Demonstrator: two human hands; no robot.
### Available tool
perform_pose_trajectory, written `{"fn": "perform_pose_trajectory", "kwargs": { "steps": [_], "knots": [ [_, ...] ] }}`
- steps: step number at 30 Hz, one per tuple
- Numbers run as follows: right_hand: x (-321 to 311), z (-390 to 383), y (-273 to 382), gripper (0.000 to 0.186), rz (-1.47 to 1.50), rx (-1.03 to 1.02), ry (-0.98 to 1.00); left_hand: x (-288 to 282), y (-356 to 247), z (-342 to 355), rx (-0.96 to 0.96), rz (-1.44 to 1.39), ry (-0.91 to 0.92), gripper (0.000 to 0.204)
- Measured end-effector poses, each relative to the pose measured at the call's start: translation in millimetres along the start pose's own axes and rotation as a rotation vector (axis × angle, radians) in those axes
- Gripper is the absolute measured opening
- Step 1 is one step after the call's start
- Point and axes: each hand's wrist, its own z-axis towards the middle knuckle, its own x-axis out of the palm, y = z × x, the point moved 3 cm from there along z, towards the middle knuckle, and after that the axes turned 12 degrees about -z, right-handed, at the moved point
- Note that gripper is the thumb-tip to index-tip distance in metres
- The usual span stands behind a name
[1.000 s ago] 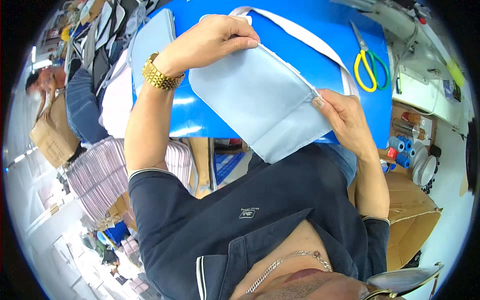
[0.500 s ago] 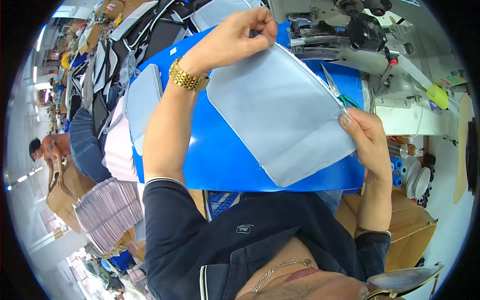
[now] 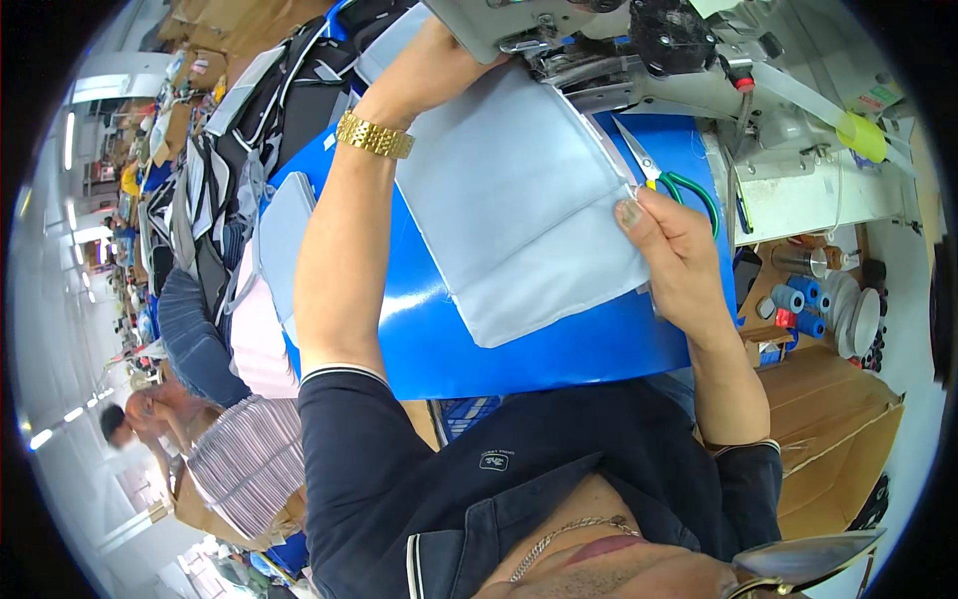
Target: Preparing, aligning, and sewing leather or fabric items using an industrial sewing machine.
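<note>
A light grey-blue fabric panel (image 3: pixel 519 210) with a crease across it and a pale edge along its right side lies slanted over the blue tabletop. My right hand (image 3: pixel 674 245) pinches the panel's right edge between thumb and fingers. At the panel's far end, my left hand (image 3: pixel 434 68), with a gold watch on its wrist, reaches under the sewing machine head (image 3: pixel 509 20), which hides its fingers. The far end of the panel is at the machine's metal parts (image 3: pixel 589 75). Green-handled scissors (image 3: pixel 679 187) lie just beyond my right hand, blades pointing away.
Grey pieces (image 3: pixel 289 240) and pink pieces (image 3: pixel 261 334) are stacked at the table's left edge. Dark trimmed pieces (image 3: pixel 289 100) are heaped far left. Blue thread spools (image 3: pixel 798 299) and a cardboard box (image 3: pixel 828 429) stand at right. Another person (image 3: pixel 160 419) bends over a box at left.
The panel and both hands have shifted left in the view, and the far end has come to the machine. My left hand's fingers, visible before, are now hidden behind the machine head.
</note>
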Motion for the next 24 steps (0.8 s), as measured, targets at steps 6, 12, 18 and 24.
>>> {"fn": "perform_pose_trajectory", "kwargs": {
  "steps": [6, 12, 18, 24],
  "knots": [
    [11.6, 13.8, 8.8, 0.03, 0.015, -0.079, -0.046, -8.5, -0.5, 16.0, 0.007, 0.039, -0.017, 0.03],
    [27.1, 35.4, 8.9, 0.031, 0.243, 0.072, 0.003, -19.4, 2.6, 35.2, 0.008, 0.076, -0.053, 0.03],
    [30.5, 61.8, 10.3, 0.03, 0.121, 0.037, -0.025, -26.0, 2.0, 33.5, 0.137, 0.254, -0.25, 0.03],
    [31.0, 73.8, 11.2, 0.03, 0.086, -0.033, 0.011, 36.1, -40.7, -83.3, 0.384, 0.387, -0.348, 0.042]
  ]
}}
